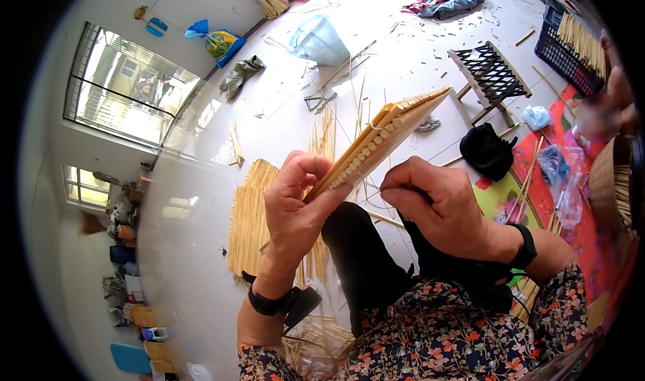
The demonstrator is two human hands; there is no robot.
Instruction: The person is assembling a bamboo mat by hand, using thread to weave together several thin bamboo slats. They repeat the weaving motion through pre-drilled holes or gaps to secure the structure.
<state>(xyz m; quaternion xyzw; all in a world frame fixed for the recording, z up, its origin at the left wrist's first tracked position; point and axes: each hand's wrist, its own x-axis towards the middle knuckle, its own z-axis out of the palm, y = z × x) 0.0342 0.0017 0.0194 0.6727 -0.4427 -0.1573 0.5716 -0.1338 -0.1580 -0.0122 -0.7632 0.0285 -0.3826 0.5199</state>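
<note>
My left hand (pixel 295 213) grips the lower-left end of a tilted panel of pale reed sticks (pixel 386 132), bound with thread, its round stick ends in a row along the near edge. My right hand (pixel 437 206) is pinched closed just right of the panel, below its raised end; what is between its fingertips is too small to make out. A larger reed mat (pixel 248 220) lies on the floor beyond my left forearm, beside loose sticks.
A slatted folding stool (pixel 487 78), black bundle (pixel 487 152), dark crate of sticks (pixel 557 52) and red floral sheet (pixel 591 260) are on the right. Another person's hand (pixel 611 105) shows at the far right. A translucent blue container (pixel 316 41) and scattered scraps lie ahead.
</note>
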